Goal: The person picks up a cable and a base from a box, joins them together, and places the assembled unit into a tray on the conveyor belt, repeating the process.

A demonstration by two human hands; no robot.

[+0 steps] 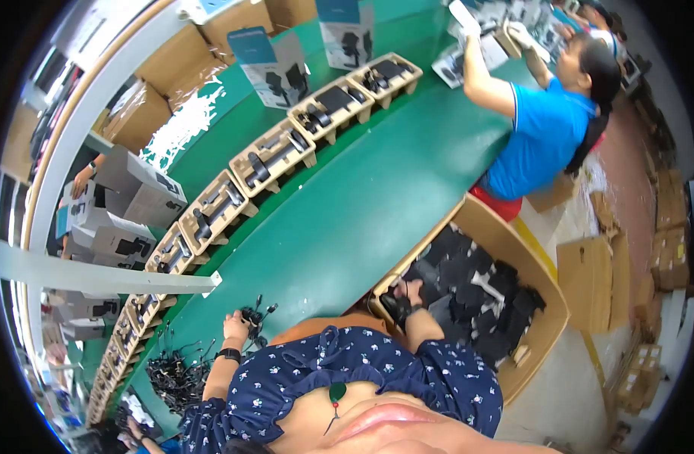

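Observation:
My left hand (236, 330) is at the near edge of the green table, its fingers closed on a small bundle of black cable (256, 321) with plug ends sticking out. Beside that wrist, a tangled heap of black cables (177, 377) lies on the table. Over the near left rim of a large cardboard box (550, 280), my right hand (409, 292) is closed on a black piece (396, 309) whose kind I cannot make out. Many flat black pieces (457, 272) fill the box.
A curved row of brown moulded trays (270, 160) with black parts runs along the green table (324, 219). Printed cartons (267, 68) stand behind it. A white post (112, 278) juts in from the left. A co-worker in a blue shirt (540, 129) works at the far right.

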